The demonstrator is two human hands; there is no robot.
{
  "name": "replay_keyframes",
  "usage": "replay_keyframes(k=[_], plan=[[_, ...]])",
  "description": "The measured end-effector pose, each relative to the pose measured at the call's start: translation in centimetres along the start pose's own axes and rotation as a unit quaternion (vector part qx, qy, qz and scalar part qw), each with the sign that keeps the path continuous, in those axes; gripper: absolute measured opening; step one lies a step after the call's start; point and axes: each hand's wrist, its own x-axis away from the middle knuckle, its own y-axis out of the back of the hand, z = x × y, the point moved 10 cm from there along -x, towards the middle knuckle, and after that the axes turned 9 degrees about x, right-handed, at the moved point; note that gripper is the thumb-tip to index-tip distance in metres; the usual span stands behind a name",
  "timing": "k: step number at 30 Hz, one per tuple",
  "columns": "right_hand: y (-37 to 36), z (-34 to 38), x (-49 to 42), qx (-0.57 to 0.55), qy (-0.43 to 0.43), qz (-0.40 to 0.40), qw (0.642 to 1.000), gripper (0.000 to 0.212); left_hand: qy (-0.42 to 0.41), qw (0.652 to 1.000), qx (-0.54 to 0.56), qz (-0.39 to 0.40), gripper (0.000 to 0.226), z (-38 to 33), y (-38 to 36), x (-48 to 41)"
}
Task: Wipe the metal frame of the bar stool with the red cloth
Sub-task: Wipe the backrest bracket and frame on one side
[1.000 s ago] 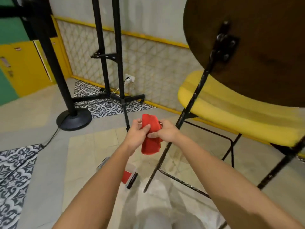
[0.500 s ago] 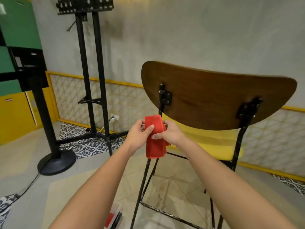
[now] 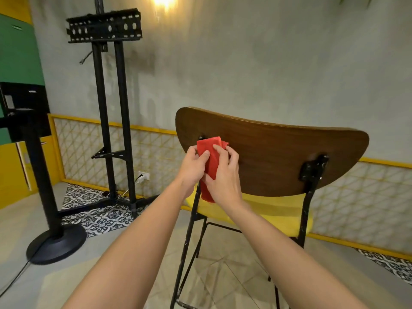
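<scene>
The bar stool (image 3: 278, 159), with its curved brown wooden backrest and yellow seat, stands back-on. The folded red cloth (image 3: 211, 159) lies wrapped over the black metal frame's left upright (image 3: 189, 230), long axis running up the post. It has climbed from seat height to the backrest bracket, so this post looks nearly wiped. The left hand (image 3: 192, 168) and right hand (image 3: 225, 184), close together, both pinch the cloth.
</scene>
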Motion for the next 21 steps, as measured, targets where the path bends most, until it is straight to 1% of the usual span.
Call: replay_keyframes(k=[3, 6, 8, 10, 12, 14, 16, 19, 21], plan=[[-0.2, 0.1, -0.5, -0.043, -0.013, -0.013, 0.999, 0.06, 0.01, 1.0, 0.019, 0.012, 0.03, -0.1, -0.2, -0.5], [-0.2, 0.2, -1.2, -0.089, -0.018, -0.011, 0.996, 0.052, 0.01, 0.999, 0.042, 0.008, 0.028, -0.3, 0.2, -1.3], [0.3, 0.4, -1.7, -0.075, 0.002, -0.027, 0.997, 0.047, 0.001, 0.999, 0.04, 0.004, 0.026, -0.7, 0.4, -1.5], [0.8, 1.0, -2.1, -0.031, 0.053, -0.048, 0.997, 0.047, -0.007, 0.999, 0.048, -0.005, 0.026, -0.8, 0.9, -1.7], [1.1, 1.8, -2.5, 0.024, 0.124, -0.063, 0.99, 0.051, -0.006, 0.998, 0.062, -0.023, 0.026, -0.8, 1.7, -1.9], [1.1, 2.8, -2.6, 0.13, 0.207, -0.087, 0.966, 0.06, -0.001, 0.996, 0.076, -0.046, 0.022, -0.5, 2.6, -2.0], [0.7, 3.7, -2.9, 0.197, 0.264, -0.098, 0.939, 0.063, 0.005, 0.994, 0.079, -0.072, 0.02, 0.0, 3.4, -2.4], [0.0, 4.6, -3.5, 0.27, 0.314, -0.113, 0.903, 0.061, 0.009, 0.993, 0.052, -0.106, 0.03, 0.6, 4.0, -3.1], [-0.8, 4.7, -3.7, 0.331, 0.326, -0.115, 0.878, 0.061, 0.009, 0.992, 0.029, -0.12, 0.032, 0.8, 4.3, -3.5]])
